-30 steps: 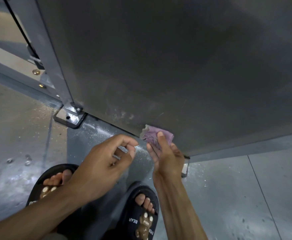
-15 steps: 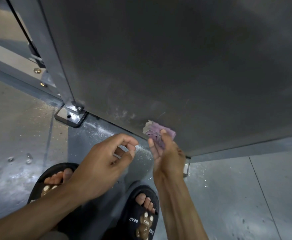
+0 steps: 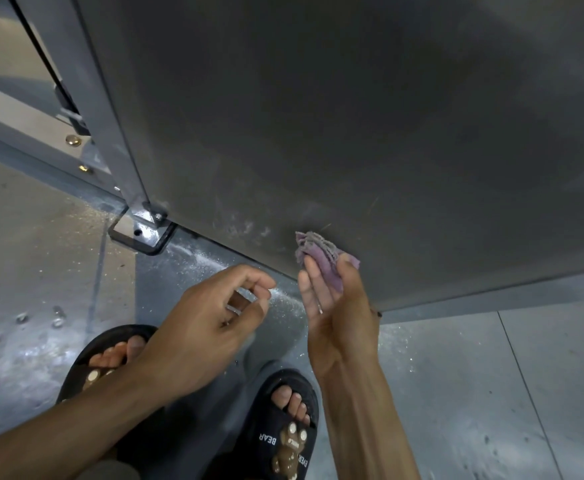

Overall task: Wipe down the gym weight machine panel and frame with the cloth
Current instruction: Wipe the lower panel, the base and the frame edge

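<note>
Right hand [image 3: 335, 306] pinches the purple cloth [image 3: 321, 259] in its fingers [image 3: 309, 275] against the panel [image 3: 353, 133] near its lower edge, smudges just left of it; left hand [image 3: 207, 320] loosely curled, grasping nothing.

The dark panel [image 3: 353, 116] runs off the top and right edges. Part of the purple cloth [image 3: 321, 259] is hidden behind the right hand's fingers [image 3: 318, 282], and the left forearm covers most of the left sandal [image 3: 110, 351]. The right sandal [image 3: 283, 434] is cut off at the bottom edge.
</note>
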